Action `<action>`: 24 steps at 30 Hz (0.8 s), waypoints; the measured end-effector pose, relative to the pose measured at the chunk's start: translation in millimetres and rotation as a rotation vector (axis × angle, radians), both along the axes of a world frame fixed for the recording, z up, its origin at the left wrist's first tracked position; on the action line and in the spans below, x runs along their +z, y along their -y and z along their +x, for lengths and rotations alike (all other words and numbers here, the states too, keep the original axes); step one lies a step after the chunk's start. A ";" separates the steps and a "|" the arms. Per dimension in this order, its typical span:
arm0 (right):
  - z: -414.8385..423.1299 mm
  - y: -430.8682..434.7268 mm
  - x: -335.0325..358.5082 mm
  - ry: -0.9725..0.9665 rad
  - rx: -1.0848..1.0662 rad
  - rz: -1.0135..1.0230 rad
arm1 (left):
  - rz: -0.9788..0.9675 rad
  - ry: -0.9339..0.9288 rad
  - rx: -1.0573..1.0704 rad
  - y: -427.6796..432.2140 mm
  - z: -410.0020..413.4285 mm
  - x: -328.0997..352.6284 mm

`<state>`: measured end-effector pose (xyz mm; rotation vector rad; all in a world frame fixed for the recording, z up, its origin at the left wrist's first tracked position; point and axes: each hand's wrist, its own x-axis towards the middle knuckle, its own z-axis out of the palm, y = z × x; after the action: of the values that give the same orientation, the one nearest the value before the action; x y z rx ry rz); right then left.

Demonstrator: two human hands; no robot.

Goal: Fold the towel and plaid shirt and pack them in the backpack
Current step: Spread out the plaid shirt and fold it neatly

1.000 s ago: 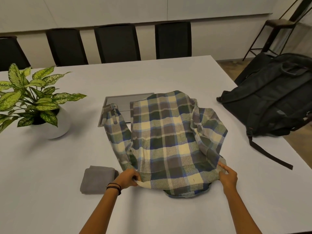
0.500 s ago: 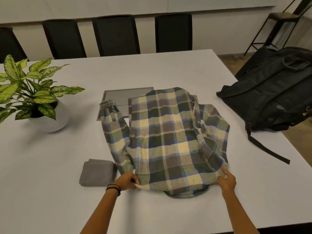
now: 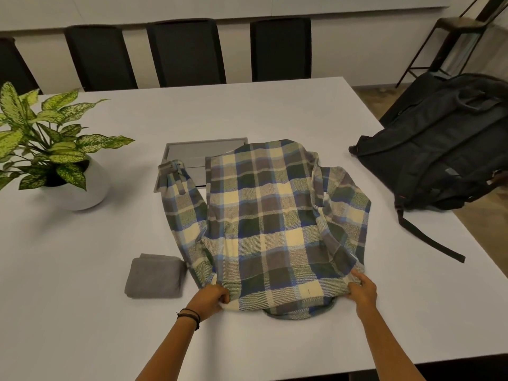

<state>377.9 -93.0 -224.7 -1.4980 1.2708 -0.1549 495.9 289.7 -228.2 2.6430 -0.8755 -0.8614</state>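
Plaid shirt point(image 3: 269, 215) long axis away (collar nearest); left hand point(image 3: 210, 299), right hand point(image 3: 362, 292) fingers point(image 3: 358, 277) pinch it.

- The plaid shirt point(image 3: 269, 224) lies mid-frame on the table point(image 3: 68, 312).
- The towel point(image 3: 154, 276) sits just beside its lower left.
- A flat tray point(image 3: 192, 152) lies behind, partly under the shirt.
- The potted plant point(image 3: 52, 149) is at frame left, the backpack point(image 3: 439, 149) at frame right.
- Chairs point(image 3: 184, 50) line the top.

white table point(image 3: 275, 111) | on it: plaid shirt point(image 3: 269, 224) | folded towel point(image 3: 154, 276) | backpack point(image 3: 439, 149) | potted plant point(image 3: 77, 188) | grey tray point(image 3: 198, 152)
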 end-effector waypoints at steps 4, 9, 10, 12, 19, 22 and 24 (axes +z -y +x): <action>-1.9 -5.6 0.8 0.050 0.003 0.020 | -0.024 0.131 -0.008 -5.7 -10.8 -8.6; -7.4 -6.0 -1.7 0.071 0.040 0.111 | -0.084 0.162 0.045 -10.2 -18.3 -11.7; -8.7 -5.8 -0.2 0.078 0.051 0.126 | -0.098 0.158 0.064 -10.5 -17.6 -10.9; -11.6 -4.6 3.5 0.079 0.078 0.148 | -0.118 0.142 0.094 -11.0 -15.1 -8.9; -23.0 5.3 1.1 -0.005 0.100 0.162 | -0.088 0.006 0.060 -24.1 -4.6 -3.4; -30.9 5.4 4.2 -0.055 0.055 0.203 | -0.063 -0.087 0.070 -27.7 -1.1 -1.2; -36.0 4.8 0.9 -0.085 0.055 0.222 | -0.037 -0.146 0.065 -28.4 -0.5 -0.8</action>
<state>341.8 -97.8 -223.7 -1.3575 1.2690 0.0850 495.4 318.1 -229.0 2.5251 -0.7582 -0.9967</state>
